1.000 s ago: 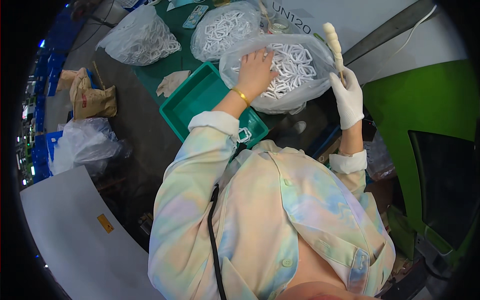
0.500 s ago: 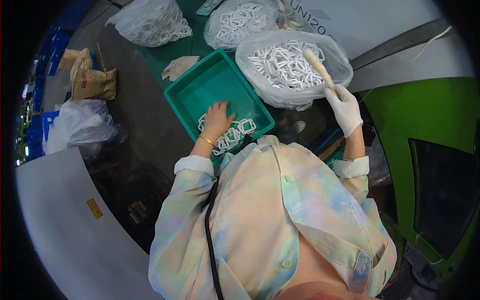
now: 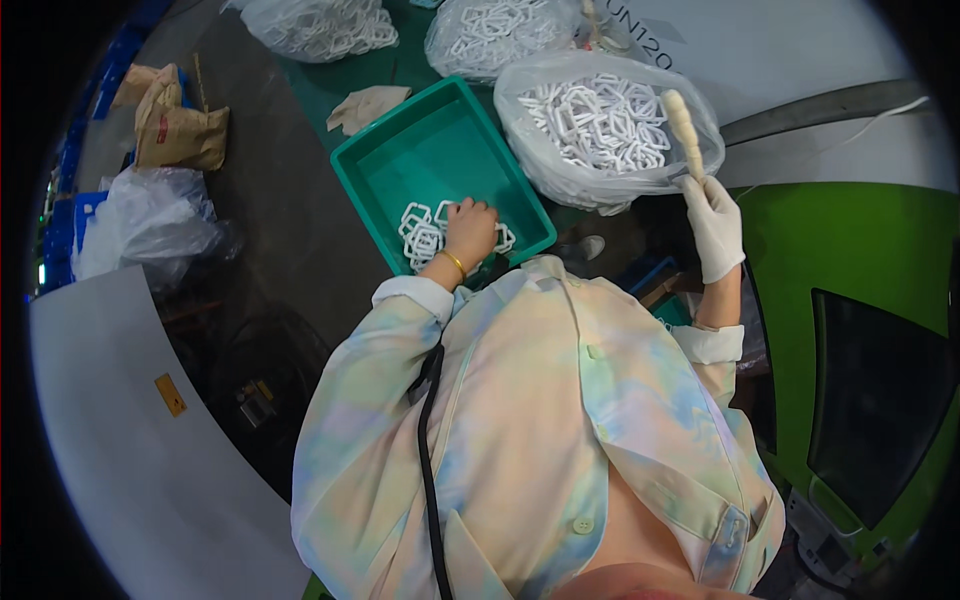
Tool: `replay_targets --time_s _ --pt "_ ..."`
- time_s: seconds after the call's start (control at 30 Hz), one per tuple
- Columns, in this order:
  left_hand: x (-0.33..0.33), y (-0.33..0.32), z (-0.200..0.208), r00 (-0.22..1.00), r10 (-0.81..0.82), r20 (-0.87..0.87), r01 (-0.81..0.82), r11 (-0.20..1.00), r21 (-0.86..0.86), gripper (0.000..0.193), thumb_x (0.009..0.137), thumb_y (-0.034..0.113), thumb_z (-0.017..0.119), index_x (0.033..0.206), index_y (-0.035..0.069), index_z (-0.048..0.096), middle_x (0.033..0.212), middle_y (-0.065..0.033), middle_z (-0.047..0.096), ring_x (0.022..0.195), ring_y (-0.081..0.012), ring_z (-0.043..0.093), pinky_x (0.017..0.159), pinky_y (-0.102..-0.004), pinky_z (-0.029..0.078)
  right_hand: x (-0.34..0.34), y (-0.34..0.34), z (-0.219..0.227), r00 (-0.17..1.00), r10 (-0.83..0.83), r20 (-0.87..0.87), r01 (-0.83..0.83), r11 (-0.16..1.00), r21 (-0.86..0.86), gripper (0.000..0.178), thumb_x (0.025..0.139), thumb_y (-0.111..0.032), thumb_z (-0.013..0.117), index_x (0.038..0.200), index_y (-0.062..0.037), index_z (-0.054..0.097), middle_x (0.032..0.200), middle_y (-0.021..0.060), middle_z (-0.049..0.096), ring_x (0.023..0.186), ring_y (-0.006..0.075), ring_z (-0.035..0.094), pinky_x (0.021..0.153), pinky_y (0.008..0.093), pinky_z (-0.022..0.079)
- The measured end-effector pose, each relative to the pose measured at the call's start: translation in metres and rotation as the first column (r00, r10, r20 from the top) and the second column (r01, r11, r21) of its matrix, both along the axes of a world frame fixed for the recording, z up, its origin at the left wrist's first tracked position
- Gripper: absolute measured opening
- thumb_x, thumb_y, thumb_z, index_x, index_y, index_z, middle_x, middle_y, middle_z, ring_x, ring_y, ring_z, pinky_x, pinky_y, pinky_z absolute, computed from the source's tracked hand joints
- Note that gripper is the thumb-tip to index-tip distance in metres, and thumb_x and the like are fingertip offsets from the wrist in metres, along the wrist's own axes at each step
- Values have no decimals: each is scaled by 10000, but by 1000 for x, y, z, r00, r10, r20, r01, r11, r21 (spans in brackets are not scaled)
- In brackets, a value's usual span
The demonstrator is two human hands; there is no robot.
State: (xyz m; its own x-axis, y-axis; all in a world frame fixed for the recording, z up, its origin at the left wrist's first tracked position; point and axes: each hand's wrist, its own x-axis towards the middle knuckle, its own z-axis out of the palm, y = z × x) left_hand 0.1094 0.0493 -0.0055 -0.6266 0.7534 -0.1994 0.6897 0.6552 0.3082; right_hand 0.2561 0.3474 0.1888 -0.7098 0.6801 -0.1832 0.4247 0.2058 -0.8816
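Inside the green plastic tray [image 3: 357,180], several white plastic frames [image 3: 421,236] lie at the near end. Bare and wearing a yellow bangle, my left hand [image 3: 472,232] is down among them, fingers curled together over the pieces. Its fingertips are hidden, so what they hold cannot be made out. My right hand [image 3: 715,235], in a white glove, is closed round the lower end of a stick with a thick cream-coloured upper part [image 3: 681,122]. The stick points up and away from me, at the right edge of an open clear bag [image 3: 515,75] heaped with similar white frames.
Two more bags of white pieces, a left one [image 3: 318,28] and a middle one [image 3: 497,35], stand behind the tray. A pale cloth [image 3: 366,108] lies at its far left. Brown paper bags [image 3: 180,138] sit further left. A green and white machine [image 3: 790,240] rises at my right.
My left hand has shifted right across the pieces, and its fingers have curled in. My right hand, still holding the stick, sits slightly further right. The whole view has shifted a little.
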Motion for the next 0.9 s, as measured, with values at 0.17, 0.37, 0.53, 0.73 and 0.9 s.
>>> replay_targets --time_s 0.17,0.37,0.53,0.73,0.9 --pt "-37 -28 16 967 215 134 -239 950 200 163 818 163 612 941 77 677 974 -133 622 924 -336 610 768 -466 508 4 5 2 999 -29 43 30 999 -12 247 952 -287 628 974 -43 661 620 -114 402 510 -16 335 460 177 239" --pt "-70 -77 39 949 269 167 -232 949 -213 206 850 177 610 1041 132 675 1033 -157 620 954 -351 628 801 -450 528 -1 7 -7 999 -25 46 27 999 -42 262 944 -301 634 986 -45 663 617 -110 416 501 -14 348 455 174 254" --pt "-60 -74 5 925 370 83 -368 929 -31 196 832 163 636 1004 71 617 1045 -157 608 936 -367 631 796 -454 529 -6 3 -6 1000 -11 19 12 999 -34 261 947 -296 631 997 -41 662 625 -110 423 508 -15 352 459 170 258" --pt "-54 -35 7 937 348 36 -350 929 119 200 811 143 667 978 62 595 1043 -153 603 907 -362 632 767 -459 524 -1 4 -4 999 -39 25 40 999 -35 262 951 -290 626 1013 -38 662 632 -111 425 513 -16 347 460 171 252" --pt "-56 -18 13 967 205 153 -233 954 191 195 789 120 673 967 77 608 1011 -136 592 930 -350 620 772 -446 524 0 3 -1 998 -49 38 50 998 -42 273 950 -290 628 1033 -32 661 636 -111 423 519 -15 340 466 174 246"
